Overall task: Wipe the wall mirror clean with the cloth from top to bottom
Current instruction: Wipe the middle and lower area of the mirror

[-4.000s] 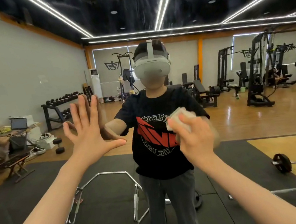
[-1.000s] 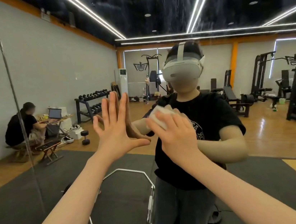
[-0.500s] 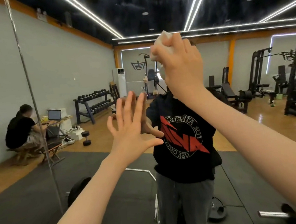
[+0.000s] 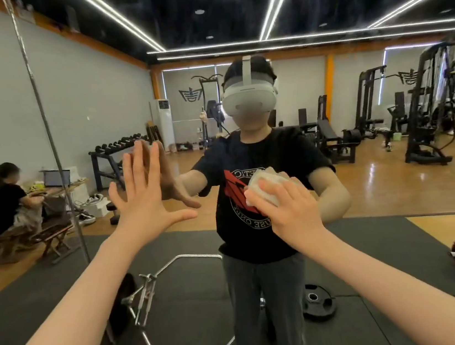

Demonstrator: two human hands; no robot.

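The room is evenly bright, lit by long white strip lights (image 4: 125,20) that run across the dark glossy ceiling and repeat in the mirror (image 4: 395,179). Pale glare streaks the wooden floor (image 4: 374,179) on the right. Shadows are soft and faint. The wide lens bends straight lines near the edges, and the mirror seam (image 4: 49,143) on the left bows. Far gym machines look soft; the cloth (image 4: 265,186) is slightly smeared.
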